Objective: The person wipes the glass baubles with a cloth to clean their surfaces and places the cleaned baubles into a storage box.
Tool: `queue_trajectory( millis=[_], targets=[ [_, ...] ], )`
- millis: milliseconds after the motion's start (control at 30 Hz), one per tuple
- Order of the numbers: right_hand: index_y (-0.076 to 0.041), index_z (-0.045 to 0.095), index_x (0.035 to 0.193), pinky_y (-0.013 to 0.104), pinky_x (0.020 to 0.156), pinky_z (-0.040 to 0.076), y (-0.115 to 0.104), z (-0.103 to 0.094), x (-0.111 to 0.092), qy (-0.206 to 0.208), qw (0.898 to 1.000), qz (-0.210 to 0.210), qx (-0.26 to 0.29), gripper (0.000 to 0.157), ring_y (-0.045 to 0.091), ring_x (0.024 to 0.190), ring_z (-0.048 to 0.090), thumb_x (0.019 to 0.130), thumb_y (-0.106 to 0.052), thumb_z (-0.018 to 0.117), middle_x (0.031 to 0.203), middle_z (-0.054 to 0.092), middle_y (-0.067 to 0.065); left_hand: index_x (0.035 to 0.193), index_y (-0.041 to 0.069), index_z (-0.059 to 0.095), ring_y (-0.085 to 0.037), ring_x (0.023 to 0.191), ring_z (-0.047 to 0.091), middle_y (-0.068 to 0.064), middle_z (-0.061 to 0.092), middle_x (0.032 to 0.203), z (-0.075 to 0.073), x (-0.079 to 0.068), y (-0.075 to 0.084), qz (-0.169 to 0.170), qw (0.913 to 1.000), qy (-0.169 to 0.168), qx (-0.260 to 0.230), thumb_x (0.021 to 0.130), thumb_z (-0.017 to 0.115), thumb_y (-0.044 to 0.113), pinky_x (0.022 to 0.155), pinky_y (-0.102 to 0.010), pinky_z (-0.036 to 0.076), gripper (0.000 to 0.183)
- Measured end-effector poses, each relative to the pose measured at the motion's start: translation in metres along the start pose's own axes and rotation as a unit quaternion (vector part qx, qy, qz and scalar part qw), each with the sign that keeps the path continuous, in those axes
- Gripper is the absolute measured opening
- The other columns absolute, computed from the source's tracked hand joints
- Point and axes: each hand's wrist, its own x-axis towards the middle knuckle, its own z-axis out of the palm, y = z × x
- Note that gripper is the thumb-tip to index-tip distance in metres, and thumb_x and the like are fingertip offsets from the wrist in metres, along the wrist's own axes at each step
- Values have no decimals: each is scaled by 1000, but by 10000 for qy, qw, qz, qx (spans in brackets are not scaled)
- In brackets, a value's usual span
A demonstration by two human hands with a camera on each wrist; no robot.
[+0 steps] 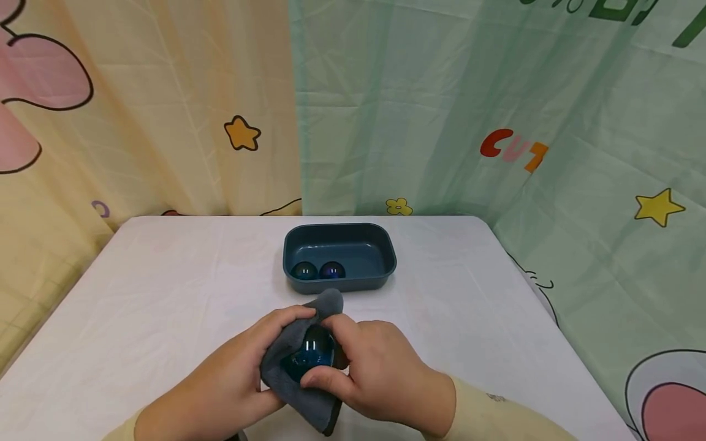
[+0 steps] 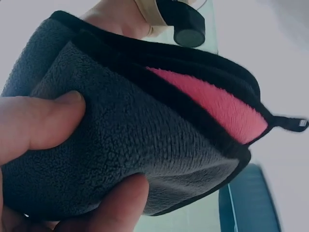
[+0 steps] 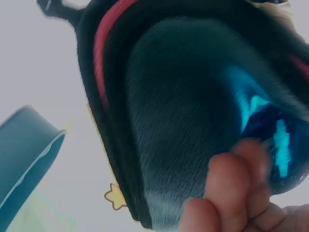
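Note:
A shiny, see-through blue glass ball [image 1: 317, 348] lies against a folded grey cloth [image 1: 325, 418] close over the near part of the table. My left hand [image 1: 231, 373] grips the cloth from the left, with thumb and fingers on its grey plush in the left wrist view. From the other side my right hand [image 1: 380, 370] pinches the ball between thumb and curled fingers. Dark edging, a pink inner face and a small loop show on the cloth [image 2: 145, 121] in the left wrist view. Part of the ball [image 3: 285, 150] is hidden by cloth and fingers.
Just beyond the hands stands a dark blue rectangular tub [image 1: 380, 283]. Inside it, along the near wall, lie a greenish ball [image 1: 304, 271] and a bluish-purple ball [image 1: 333, 270]. A white-covered table [image 1: 176, 275] reaches back to printed curtains [image 1: 386, 122].

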Motion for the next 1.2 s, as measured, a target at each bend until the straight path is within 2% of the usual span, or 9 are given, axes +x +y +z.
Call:
queue_trajectory(
  millis=[200,333,400,533,733,833,967,1067,1200],
  targets=[
    [-9,34,159,17,79,55,-5,-6,-2,-783,9952,275,526,74,-4,89,64,105,-51,61,112,74,-4,155,39,39,-10,127,61,15,59,146,-1,0,-1,-21,9993,173,-343,88,88,27,106,-22,51,84],
    [-13,31,163,23,91,58,-8,-11,-1,-1075,9932,207,384,70,-2,105,67,108,-48,55,134,70,-4,155,40,39,-12,130,60,15,59,147,-3,-1,0,-133,9984,102,-546,87,89,24,108,-20,49,86],
    [-10,34,161,22,89,58,-8,-11,-2,-990,9948,119,206,66,0,103,68,109,-46,54,133,71,-4,155,41,39,-11,129,60,15,59,147,-3,-2,1,-147,9986,83,-506,86,89,20,107,-20,49,87],
    [-3,45,149,14,71,53,-6,-9,-3,-400,9989,-186,-159,62,-1,79,65,106,-46,60,100,76,-5,155,39,39,-10,126,62,14,57,149,-2,-1,2,115,9996,130,-216,85,89,13,105,-22,52,89],
    [-9,59,118,11,53,33,-3,-4,0,87,9999,9,-125,46,-7,60,43,103,-53,62,68,55,-13,156,38,38,-9,123,63,12,55,150,0,1,2,187,9998,-7,33,92,84,28,103,-25,55,79],
    [-7,58,126,12,56,39,-4,-5,0,-224,9990,358,162,52,-6,64,48,104,-53,61,75,60,-11,155,39,38,-9,123,62,14,57,147,0,2,0,86,10000,23,-9,92,84,32,103,-24,54,79],
    [-9,39,157,17,72,53,-8,-9,0,-876,9932,612,473,70,-3,82,62,106,-52,58,104,73,-7,156,38,39,-10,128,62,15,59,146,0,3,-3,77,9996,174,-221,87,89,24,107,-23,51,86],
    [-18,25,167,22,86,58,-9,-12,0,-1195,9913,418,360,73,-2,99,67,108,-48,56,122,74,-7,155,38,40,-11,130,61,14,60,147,-1,2,-5,29,9989,174,-441,85,90,18,108,-21,50,89],
    [-17,28,166,24,94,58,-10,-13,-1,-1069,9943,35,10,68,1,108,69,109,-37,59,128,74,-5,155,38,40,-11,130,61,12,60,147,-2,2,-4,-7,9986,170,-494,83,90,11,107,-20,49,92]
  ],
)
